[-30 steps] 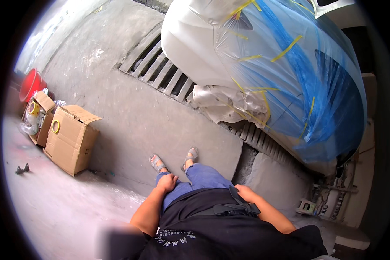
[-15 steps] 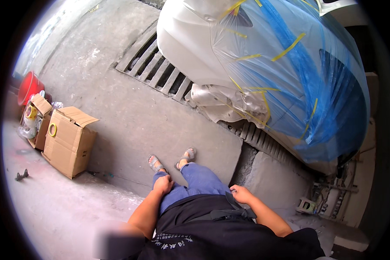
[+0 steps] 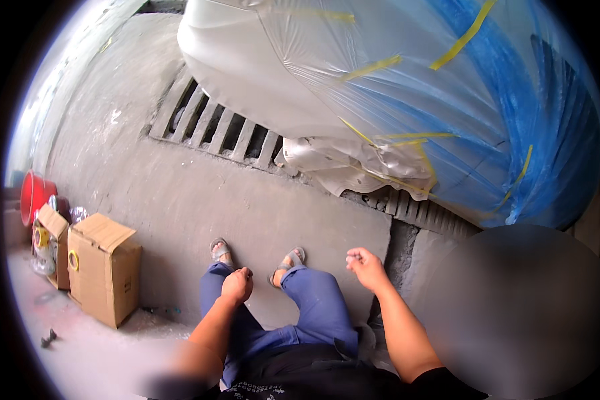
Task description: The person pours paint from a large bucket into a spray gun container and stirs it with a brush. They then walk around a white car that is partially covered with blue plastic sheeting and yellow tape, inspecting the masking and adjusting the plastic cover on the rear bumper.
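My left hand (image 3: 238, 287) is closed above my left thigh, back of the hand up. Its curled fingers hide whatever may be inside. My right hand (image 3: 367, 268) is raised to the right of my right knee, fingers bent and pressed together. A small pale spot shows at its fingertips, too small to name. Neither hand touches the white car body (image 3: 247, 73) ahead of me. Clear and blue plastic sheeting (image 3: 547, 133) covers much of the car, held by yellow tape strips (image 3: 373, 67). Crumpled film wraps the headlight area (image 3: 360, 163).
A cardboard box (image 3: 103, 273) with a yellow tape roll (image 3: 73, 261) against it stands at left. Behind it are a smaller open carton (image 3: 60, 250) and a red bucket (image 3: 37, 199). A slotted drain grate (image 3: 213, 127) runs under the car. A blurred patch hides the lower right.
The car now fills more of the view, and the boxes sit lower. Both hands have moved forward from my body, my right hand rising off my hip. My feet stand further apart.
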Demonstrator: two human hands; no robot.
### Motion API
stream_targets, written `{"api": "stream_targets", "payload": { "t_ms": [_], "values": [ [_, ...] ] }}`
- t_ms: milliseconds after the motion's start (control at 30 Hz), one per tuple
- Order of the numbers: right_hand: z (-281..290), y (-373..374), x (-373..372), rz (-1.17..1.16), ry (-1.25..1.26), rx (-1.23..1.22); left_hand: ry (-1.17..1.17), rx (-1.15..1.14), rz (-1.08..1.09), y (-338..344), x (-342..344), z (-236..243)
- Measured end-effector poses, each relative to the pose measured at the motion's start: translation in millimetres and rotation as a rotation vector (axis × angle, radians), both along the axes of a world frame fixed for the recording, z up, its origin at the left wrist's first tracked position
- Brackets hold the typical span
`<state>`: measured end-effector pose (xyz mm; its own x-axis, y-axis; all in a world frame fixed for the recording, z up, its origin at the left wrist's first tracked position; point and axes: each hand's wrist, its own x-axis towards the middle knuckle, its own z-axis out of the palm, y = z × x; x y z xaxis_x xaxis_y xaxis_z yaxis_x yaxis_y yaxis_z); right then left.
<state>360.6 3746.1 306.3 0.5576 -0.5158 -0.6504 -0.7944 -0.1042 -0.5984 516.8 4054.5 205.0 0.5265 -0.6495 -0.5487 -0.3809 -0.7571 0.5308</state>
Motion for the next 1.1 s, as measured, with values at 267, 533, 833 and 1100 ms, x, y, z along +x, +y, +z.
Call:
{"api": "stream_targets", "payload": {
  "t_ms": [267, 533, 833, 1100],
  "values": [
    [-84.6, -81.8, 136.8, -0.578, -0.707, 0.131, 0.098, -0.037, -0.133, -56.9, 75.1, -175.7],
    [-116.9, -126.4, 189.9, -0.256, -0.832, -1.244, -0.056, -0.103, -0.456, -118.2, 131.1, -274.2],
    [-103.1, -156.5, 208.1, 0.286, -0.710, -1.832, -0.025, -0.136, -0.480, -162.7, 161.2, -285.2],
    [-92.0, -151.3, 227.4, 0.408, -0.662, -1.887, 0.004, -0.095, -0.504, -150.4, 166.0, -277.0]
  ]
}}
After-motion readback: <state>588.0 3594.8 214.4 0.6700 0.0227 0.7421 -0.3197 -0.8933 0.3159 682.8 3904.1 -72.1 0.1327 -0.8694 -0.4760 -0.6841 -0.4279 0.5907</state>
